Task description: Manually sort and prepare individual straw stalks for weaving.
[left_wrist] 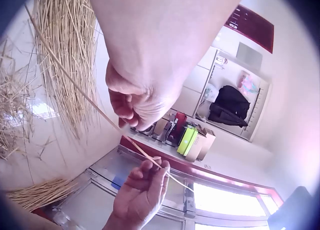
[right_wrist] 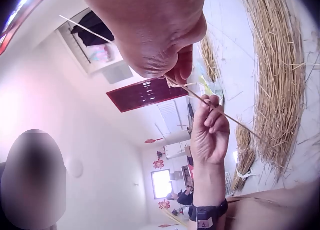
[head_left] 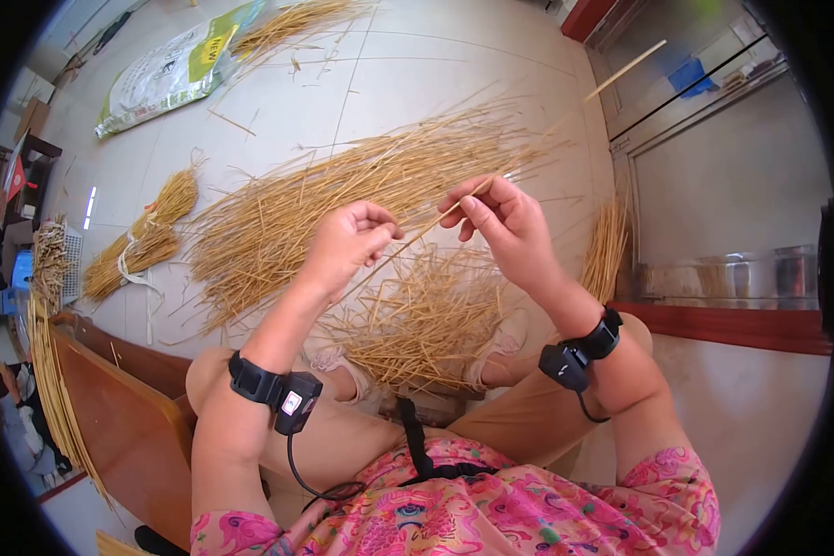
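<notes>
A single long straw stalk (head_left: 625,71) runs slantwise through both hands in the head view. My right hand (head_left: 512,227) pinches it between thumb and fingers, and the stalk's pale end sticks out far beyond, up to the right. My left hand (head_left: 347,243) pinches the same stalk lower down, its fingers bent. The right wrist view shows the left hand (right_wrist: 210,135) with its fingertips on the stalk. From the left wrist side, the right hand (left_wrist: 142,192) grips it near the thumb tip. Beneath the hands lies a loose heap of straw (head_left: 426,324) between the feet.
A wide layer of straw (head_left: 343,195) covers the tiled floor ahead. To the left lie a tied straw bundle (head_left: 144,236) and a printed sack (head_left: 171,74). More stalks (head_left: 607,250) lean by the glass door (head_left: 732,185) at right. A wooden panel (head_left: 120,408) stands at left.
</notes>
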The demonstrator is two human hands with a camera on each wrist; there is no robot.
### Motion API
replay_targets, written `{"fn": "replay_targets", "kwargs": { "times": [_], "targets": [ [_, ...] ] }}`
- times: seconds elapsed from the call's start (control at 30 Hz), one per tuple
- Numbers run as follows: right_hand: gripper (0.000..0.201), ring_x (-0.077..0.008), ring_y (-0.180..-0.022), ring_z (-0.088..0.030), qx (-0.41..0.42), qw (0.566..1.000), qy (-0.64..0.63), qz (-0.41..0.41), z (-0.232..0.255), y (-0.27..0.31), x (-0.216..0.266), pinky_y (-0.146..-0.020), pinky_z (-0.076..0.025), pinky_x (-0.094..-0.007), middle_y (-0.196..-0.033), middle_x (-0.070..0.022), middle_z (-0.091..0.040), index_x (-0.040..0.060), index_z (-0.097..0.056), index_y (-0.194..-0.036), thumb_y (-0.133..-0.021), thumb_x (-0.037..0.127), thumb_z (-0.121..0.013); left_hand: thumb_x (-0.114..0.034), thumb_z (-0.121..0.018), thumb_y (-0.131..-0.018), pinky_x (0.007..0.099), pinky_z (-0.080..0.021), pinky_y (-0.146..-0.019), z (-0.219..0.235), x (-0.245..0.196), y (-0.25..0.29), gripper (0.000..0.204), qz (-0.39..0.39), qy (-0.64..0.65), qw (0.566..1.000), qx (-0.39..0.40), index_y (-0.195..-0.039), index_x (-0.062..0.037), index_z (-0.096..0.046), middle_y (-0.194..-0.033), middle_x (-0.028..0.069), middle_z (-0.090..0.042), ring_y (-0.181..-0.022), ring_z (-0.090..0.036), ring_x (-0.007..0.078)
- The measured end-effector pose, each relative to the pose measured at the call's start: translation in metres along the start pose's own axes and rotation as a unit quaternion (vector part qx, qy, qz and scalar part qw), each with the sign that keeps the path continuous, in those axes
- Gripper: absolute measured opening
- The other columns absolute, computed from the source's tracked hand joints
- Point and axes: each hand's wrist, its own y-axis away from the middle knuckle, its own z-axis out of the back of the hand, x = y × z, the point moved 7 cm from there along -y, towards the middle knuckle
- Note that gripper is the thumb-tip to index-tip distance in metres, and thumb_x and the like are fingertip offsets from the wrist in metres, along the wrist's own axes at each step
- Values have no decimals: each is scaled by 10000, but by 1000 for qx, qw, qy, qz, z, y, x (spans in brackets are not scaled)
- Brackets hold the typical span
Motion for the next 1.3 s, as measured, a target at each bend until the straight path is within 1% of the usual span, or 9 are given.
{"fn": "replay_targets", "kwargs": {
  "times": [0.03, 0.23, 0.53, 0.7, 0.8, 0.9, 1.03, 1.13, 1.3],
  "targets": [
    [115, -103, -820, -610, 3, 1000, -3, -4, 0, -1, -4, -657, -484, -218, -915, -62, -630, -3, -530, -1009, -939, 53, -459, -47, -565, -842, 186, -388, -510, -8, -2, 2, 129, 6, 22, 999, 42, -956, 12, -563, -808, 68, -635, -573, -474, 44],
    [107, -88, -801, -602, 42, 999, 2, -34, -12, 0, -16, -654, -480, -218, -897, -57, -631, 1, -530, -1004, -935, 46, -462, -58, -580, -843, 196, -431, -553, -25, -3, 6, 167, 4, -10, 994, 105, -975, 36, -620, -811, 56, -633, -619, -536, 61],
    [104, -75, -783, -592, 76, 996, 29, -37, -19, 3, -17, -659, -479, -220, -874, -46, -627, 6, -536, -1006, -928, 42, -477, -64, -575, -826, 219, -472, -589, -28, 6, 6, 191, 29, -19, 992, 118, -986, 33, -614, -805, 50, -624, -657, -574, 83],
    [76, -64, -732, -576, 52, 997, 46, -16, -22, 6, -18, -620, -473, -210, -842, -37, -611, -1, -564, -955, -902, 50, -544, -55, -567, -822, 222, -476, -606, -27, 10, 4, 151, 17, -4, 996, 85, -952, 15, -599, -790, 43, -613, -655, -571, 83],
    [65, -57, -714, -567, 8, 990, 133, -42, -19, 7, -30, -609, -471, -202, -832, -36, -602, -3, -581, -933, -889, 43, -566, -54, -556, -826, 220, -472, -609, -25, 11, 2, 110, -12, 13, 998, 53, -918, 1, -581, -789, 44, -611, -652, -568, 84],
    [75, -64, -736, -585, -7, 996, 81, -39, -19, 8, -26, -620, -477, -204, -842, -40, -603, -3, -584, -945, -892, 46, -563, -53, -543, -832, 211, -461, -597, -14, 12, -1, 82, 4, 32, 999, -16, -899, -10, -564, -794, 50, -612, -646, -558, 83],
    [81, -93, -779, -619, -9, 997, 70, 14, -11, 6, -4, -622, -486, -214, -848, -47, -614, -3, -573, -959, -901, 45, -545, -55, -532, -836, 195, -442, -587, 15, 14, -4, 57, 16, 35, 991, -125, -879, -22, -545, -803, 61, -613, -637, -543, 77],
    [102, -96, -781, -621, -6, 1000, 30, 6, -1, 5, 1, -618, -483, -212, -856, -55, -618, -9, -554, -985, -904, 51, -541, -68, -533, -841, 192, -436, -593, 24, 5, -1, 86, -14, 6, 991, -135, -908, -16, -545, -805, 58, -612, -644, -534, 67],
    [125, -101, -763, -618, 8, 999, -40, -22, 3, -3, -12, -598, -477, -212, -867, -64, -625, -7, -519, -1021, -915, 59, -525, -85, -558, -855, 193, -426, -587, -12, -3, 3, 158, 8, 1, 998, 55, -970, 18, -590, -804, 39, -605, -648, -525, 56]
  ]
}}
